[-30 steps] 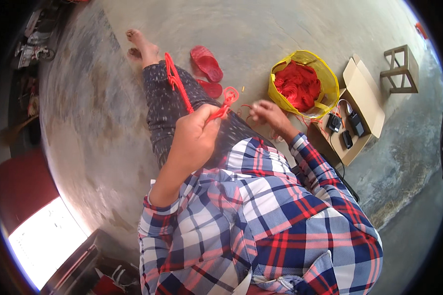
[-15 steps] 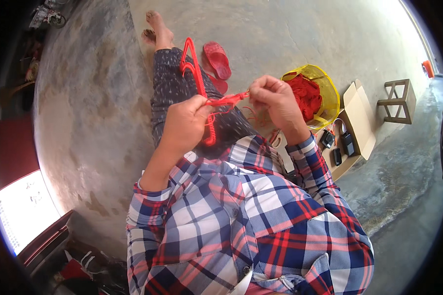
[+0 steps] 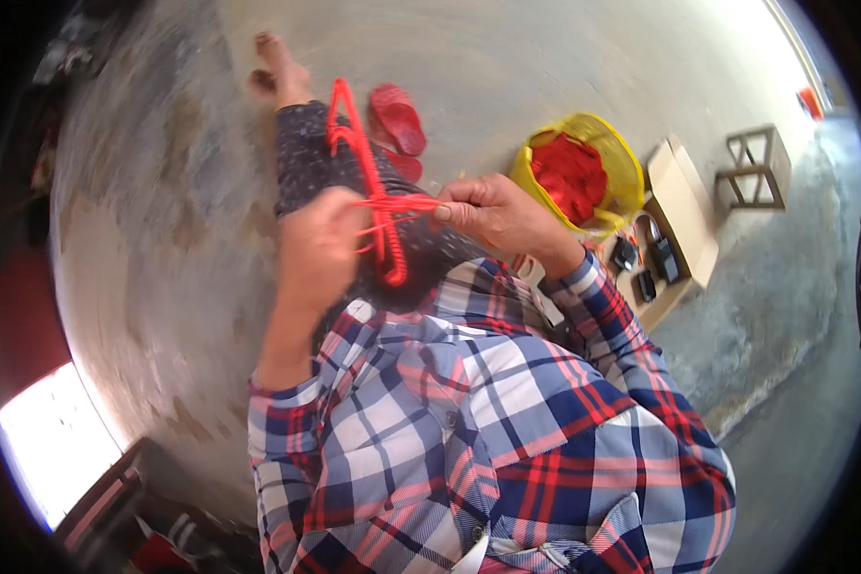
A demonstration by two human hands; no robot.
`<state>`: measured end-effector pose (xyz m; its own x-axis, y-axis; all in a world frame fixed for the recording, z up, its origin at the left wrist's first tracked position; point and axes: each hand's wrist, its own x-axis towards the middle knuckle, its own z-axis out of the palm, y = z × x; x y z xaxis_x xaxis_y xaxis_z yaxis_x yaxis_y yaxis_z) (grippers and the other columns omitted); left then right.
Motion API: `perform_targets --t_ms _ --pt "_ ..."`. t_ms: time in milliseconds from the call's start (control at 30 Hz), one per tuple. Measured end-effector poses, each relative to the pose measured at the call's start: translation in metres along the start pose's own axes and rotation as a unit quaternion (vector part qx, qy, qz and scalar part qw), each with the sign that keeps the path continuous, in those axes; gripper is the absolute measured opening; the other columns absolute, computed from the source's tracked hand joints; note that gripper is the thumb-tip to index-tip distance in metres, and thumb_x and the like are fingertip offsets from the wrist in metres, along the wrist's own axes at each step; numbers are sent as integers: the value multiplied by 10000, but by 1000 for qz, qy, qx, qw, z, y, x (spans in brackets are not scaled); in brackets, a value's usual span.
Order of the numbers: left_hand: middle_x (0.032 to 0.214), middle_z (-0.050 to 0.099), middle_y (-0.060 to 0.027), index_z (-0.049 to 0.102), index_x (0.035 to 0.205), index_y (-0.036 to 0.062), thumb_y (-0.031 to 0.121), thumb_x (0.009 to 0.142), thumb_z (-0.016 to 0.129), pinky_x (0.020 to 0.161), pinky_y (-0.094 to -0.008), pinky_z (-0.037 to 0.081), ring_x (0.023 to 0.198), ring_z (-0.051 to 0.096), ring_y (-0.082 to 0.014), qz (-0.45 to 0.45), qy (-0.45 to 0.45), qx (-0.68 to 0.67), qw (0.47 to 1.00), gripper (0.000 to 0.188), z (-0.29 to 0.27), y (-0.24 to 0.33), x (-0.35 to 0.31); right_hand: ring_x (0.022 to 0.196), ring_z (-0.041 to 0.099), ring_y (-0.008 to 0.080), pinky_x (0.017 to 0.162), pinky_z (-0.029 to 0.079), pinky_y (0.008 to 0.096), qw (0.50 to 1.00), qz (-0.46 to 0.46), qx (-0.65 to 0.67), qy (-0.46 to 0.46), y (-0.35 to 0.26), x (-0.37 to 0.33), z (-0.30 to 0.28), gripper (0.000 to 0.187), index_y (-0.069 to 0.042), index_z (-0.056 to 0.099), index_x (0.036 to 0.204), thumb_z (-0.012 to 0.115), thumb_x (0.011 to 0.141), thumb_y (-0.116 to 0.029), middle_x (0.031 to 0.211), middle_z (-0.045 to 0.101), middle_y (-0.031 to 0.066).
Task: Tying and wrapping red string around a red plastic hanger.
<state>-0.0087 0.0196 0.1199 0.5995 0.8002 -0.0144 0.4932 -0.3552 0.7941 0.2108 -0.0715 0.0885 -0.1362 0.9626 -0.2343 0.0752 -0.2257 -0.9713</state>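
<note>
The blurred left hand [image 3: 318, 247] pinches red strands [image 3: 413, 204] stretched across a red hooked frame [image 3: 362, 151] over the dark patterned trousers [image 3: 306, 165]; the right hand [image 3: 500, 216] pinches their other end. Uneven pulling could tangle them around the frame.

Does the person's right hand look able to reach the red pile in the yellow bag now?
Probably yes: the yellow bag stands open near the right hand, and nothing visible blocks the red pile. But this hand pinches red cord, so it may need freeing first.
</note>
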Motion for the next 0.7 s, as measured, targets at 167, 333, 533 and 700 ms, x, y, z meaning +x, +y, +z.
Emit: perform_targets --t_ms 167,333,533,700 --pt "634 449 60 621 840 35 210 912 594 456 -213 244 531 319 -10 -81 112 -51 989 191 -36 -32 -7 514 381 59 474 295 225 993 44 106 -30 27 -11 -17 269 -45 633 806 541 935 -262 609 489 -35" --pt "601 377 69 572 907 22 157 947 529 406 -192 179 479 250 -8 -84 116 -320 937 148 -38 -27 3 496 368 64 466 285 223 944 53 326 -12 61 -14 -7 240 -31 596 731 531 883 -204 597 475 -23" --pt "587 281 37 516 928 -6 103 947 482 397 -211 199 473 233 -51 -79 171 -482 855 116 -78 -53 17 520 360 56 479 275 225 966 -44 253 -32 43 -31 -15 241 -10 583 732 501 842 -208 589 454 -35" --pt "614 298 27 521 949 6 103 943 487 403 -217 197 496 250 -57 -28 243 -512 823 102 -113 -69 13 568 429 71 520 327 205 933 9 355 66 55 -43 -44 169 -25 599 766 592 852 -169 666 511 -32"
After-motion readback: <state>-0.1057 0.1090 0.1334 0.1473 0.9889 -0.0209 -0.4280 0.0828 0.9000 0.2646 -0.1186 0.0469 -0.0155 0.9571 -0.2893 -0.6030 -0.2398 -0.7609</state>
